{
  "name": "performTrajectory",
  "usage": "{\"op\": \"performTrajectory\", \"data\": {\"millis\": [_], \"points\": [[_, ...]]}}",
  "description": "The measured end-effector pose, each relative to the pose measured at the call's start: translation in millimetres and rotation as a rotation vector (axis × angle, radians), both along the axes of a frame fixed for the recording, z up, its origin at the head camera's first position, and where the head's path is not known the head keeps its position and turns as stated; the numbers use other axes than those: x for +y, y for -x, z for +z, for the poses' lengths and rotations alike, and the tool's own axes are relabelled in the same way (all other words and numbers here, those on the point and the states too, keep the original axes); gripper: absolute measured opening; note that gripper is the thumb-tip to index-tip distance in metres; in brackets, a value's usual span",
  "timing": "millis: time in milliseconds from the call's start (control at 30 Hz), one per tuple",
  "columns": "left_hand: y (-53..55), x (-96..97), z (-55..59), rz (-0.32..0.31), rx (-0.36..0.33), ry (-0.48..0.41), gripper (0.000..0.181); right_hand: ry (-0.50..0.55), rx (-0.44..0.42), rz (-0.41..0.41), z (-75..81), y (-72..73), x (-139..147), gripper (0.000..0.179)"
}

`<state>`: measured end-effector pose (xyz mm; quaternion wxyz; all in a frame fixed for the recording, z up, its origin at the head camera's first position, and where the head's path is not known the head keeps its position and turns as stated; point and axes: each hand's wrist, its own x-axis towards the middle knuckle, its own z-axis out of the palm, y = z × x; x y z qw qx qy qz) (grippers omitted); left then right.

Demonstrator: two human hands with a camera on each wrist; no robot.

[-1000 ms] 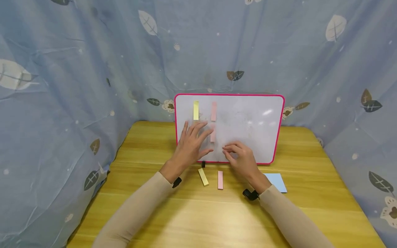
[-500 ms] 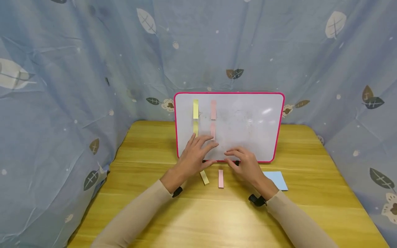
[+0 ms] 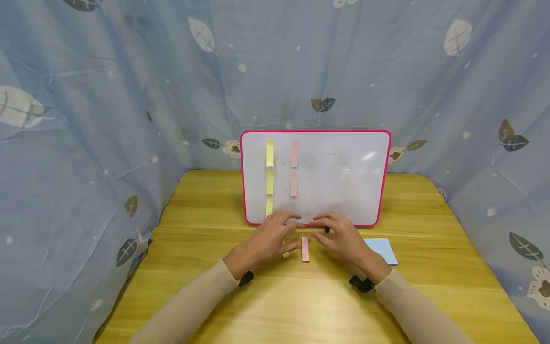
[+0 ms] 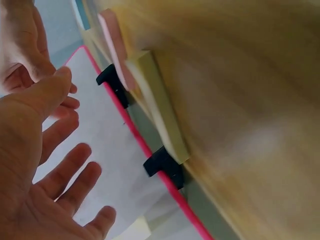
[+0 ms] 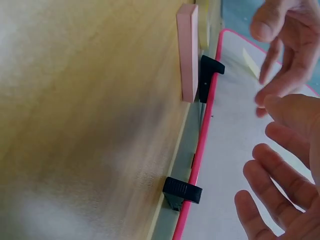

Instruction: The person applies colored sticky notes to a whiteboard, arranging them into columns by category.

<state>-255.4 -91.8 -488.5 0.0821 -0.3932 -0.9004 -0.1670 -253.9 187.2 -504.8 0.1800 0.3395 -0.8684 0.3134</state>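
One pink pad (image 3: 305,250) points its long axis toward the whiteboard (image 3: 339,191).

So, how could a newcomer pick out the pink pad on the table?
Find the pink-rimmed whiteboard on the wooden table. On the wood before it, between the left hand and right hand, lies the slim pink pad. Unlike the yellow pad and blue pad, it is pink; unlike the pink strips, it's off the board.

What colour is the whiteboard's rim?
The whiteboard's rim is bright pink; it shows best in the head view.
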Motion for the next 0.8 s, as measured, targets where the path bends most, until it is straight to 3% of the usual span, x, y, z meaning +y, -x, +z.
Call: {"op": "performTrajectory", "data": {"millis": [233,400,567,800], "points": [[-5.7,-1.8,-9.2,-0.01,-0.071,0.057,0.049,-0.029,-0.041,0.051,-3.7,-6.0,-3,0.028],[-9.1,-1.6,-12.7,-0.016,-0.118,0.092,0.047,-0.084,-0.138,0.047,-3.5,-13.2,-3,0.029],[-8.8,-1.5,-15.1,-0.017,-0.12,0.118,0.046,-0.151,-0.22,0.042,-3.9,-16.3,-4,0.029],[-7.9,-0.2,-19.5,-0.017,-0.099,0.163,0.049,-0.203,-0.237,0.066,-8.0,-18.3,-3,0.028]]}}
